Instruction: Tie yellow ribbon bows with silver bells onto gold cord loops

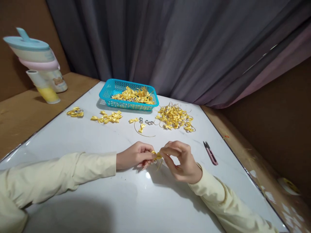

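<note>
My left hand (pixel 135 156) and my right hand (pixel 180 160) meet over the middle of the white table (pixel 97 194). Both pinch one small yellow ribbon bow (pixel 156 155) between their fingertips, with a thin gold string hanging under it. Both sleeves are pale yellow. A loose bow and a curved gold string (pixel 142 128) lie just beyond my hands, beside small silver bells (pixel 148 122).
A blue basket (pixel 114 103) of yellow bows stands at the back. A heap of bows with bells and strings (pixel 175 118) lies to its right, smaller bow groups (pixel 107 117) to the left. Pink snips (pixel 211 153) lie at the right. A pastel bottle (pixel 40 64) stands far left.
</note>
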{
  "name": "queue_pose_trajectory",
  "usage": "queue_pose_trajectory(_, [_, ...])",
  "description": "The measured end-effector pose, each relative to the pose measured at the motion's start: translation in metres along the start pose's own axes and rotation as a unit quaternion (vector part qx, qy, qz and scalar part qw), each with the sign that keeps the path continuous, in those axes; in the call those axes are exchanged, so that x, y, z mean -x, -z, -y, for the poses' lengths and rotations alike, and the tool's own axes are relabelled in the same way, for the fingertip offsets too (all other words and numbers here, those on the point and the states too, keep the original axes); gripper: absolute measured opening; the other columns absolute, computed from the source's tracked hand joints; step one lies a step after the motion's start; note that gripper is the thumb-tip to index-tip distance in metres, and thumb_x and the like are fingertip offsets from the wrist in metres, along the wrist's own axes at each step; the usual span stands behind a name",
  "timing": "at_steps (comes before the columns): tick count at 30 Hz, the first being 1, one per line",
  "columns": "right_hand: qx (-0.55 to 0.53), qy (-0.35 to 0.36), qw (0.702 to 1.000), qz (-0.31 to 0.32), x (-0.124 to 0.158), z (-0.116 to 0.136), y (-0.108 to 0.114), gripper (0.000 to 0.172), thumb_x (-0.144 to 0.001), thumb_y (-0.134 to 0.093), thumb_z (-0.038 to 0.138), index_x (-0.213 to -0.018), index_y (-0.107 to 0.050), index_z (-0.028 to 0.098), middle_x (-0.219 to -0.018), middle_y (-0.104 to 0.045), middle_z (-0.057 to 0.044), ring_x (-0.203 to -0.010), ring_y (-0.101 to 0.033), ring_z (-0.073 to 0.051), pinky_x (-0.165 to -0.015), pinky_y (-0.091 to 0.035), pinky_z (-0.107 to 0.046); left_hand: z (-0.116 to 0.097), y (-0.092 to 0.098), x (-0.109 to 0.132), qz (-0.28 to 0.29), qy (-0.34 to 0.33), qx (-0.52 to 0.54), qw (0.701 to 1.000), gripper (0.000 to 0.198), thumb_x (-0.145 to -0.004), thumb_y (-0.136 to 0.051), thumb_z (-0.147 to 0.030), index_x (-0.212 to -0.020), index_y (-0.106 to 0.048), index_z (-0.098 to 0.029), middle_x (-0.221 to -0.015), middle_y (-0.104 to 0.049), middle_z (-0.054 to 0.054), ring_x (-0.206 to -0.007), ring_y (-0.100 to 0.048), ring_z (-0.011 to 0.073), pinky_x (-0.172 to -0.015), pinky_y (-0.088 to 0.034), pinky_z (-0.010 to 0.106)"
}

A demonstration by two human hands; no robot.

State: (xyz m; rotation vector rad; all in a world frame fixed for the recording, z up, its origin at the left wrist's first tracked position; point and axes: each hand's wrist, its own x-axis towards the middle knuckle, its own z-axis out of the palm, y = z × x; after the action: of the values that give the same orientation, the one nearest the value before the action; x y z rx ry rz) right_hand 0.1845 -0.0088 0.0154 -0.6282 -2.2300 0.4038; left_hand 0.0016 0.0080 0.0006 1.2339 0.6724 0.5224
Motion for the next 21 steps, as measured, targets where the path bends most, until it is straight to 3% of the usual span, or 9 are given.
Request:
queue_pose_trajectory(6, [-0.002, -0.028, 0.996, -0.085, -0.007, 0.007, 0.015, 0.038, -0.083, -0.044, 0.003, -0.109, -0.026, 0.024, -0.073, -0.054, 0.001, -0.064, -0.056, -0.012, -0.067, -0.049, -0.032, -0.001, 0.000, -0.001, -0.018, 0.004, 0.004, 1.000, 0.024, -0.075, -0.055, -0.029, -0.058, -0.048, -0.013, -0.041, -0.048, -0.003, -0.033, -0.036, 0.0041, -0.035, -0.024, 0.017])
queue_pose_trajectory(8, [0.002, -0.048, 0.998, -0.046, -0.011, 0.009, 0.026, 0.030, -0.086, -0.043, 0.006, -0.107, -0.029, 0.023, -0.077, -0.055, -0.001, -0.069, -0.058, -0.013, -0.067, -0.048, -0.030, 0.001, 0.000, -0.001, -0.022, 0.003, 0.008, 1.000, 0.024, -0.075, -0.056, -0.029, -0.059, -0.049, -0.013, -0.042, -0.048, -0.003, -0.034, -0.037, 0.0041, -0.036, -0.025, 0.017])
queue_pose_trajectory(11, [0.028, -0.073, 0.995, 0.069, -0.015, 0.007, 0.037, 0.012, -0.090, -0.046, 0.021, -0.098, -0.038, 0.020, -0.078, -0.053, -0.002, -0.068, -0.053, -0.012, -0.062, -0.046, -0.026, 0.004, 0.001, -0.001, -0.018, -0.005, 0.008, 1.000, 0.025, -0.076, -0.057, -0.031, -0.060, -0.050, -0.013, -0.043, -0.049, -0.004, -0.035, -0.038, 0.0042, -0.037, -0.026, 0.017])
queue_pose_trajectory(15, [0.099, -0.049, 0.979, 0.170, -0.018, 0.000, 0.030, 0.025, -0.090, -0.043, 0.038, -0.076, -0.045, 0.017, -0.070, -0.051, -0.003, -0.065, -0.043, -0.014, -0.059, -0.039, -0.026, 0.006, 0.001, -0.001, -0.006, -0.015, 0.008, 1.000, 0.026, -0.077, -0.057, -0.033, -0.061, -0.050, -0.013, -0.042, -0.048, -0.004, -0.035, -0.039, 0.0048, -0.037, -0.028, 0.017])
queue_pose_trajectory(18, [0.144, -0.001, 0.969, 0.200, -0.019, -0.003, 0.017, 0.029, -0.094, -0.035, 0.028, -0.068, -0.044, 0.017, -0.064, -0.048, -0.003, -0.061, -0.038, -0.014, -0.057, -0.034, -0.027, 0.004, 0.001, -0.001, -0.009, -0.018, 0.015, 1.000, 0.025, -0.075, -0.059, -0.032, -0.060, -0.049, -0.014, -0.044, -0.048, -0.004, -0.035, -0.039, 0.0046, -0.037, -0.027, 0.018])
queue_pose_trajectory(21, [0.168, 0.036, 0.966, 0.193, -0.020, -0.005, 0.006, 0.029, -0.092, -0.032, 0.017, -0.064, -0.040, 0.018, -0.060, -0.044, -0.002, -0.058, -0.033, -0.014, -0.056, -0.031, -0.027, 0.003, 0.000, 0.000, -0.009, -0.013, 0.026, 1.000, 0.020, -0.074, -0.056, -0.027, -0.061, -0.050, -0.013, -0.046, -0.049, -0.004, -0.036, -0.039, 0.0043, -0.036, -0.026, 0.018])
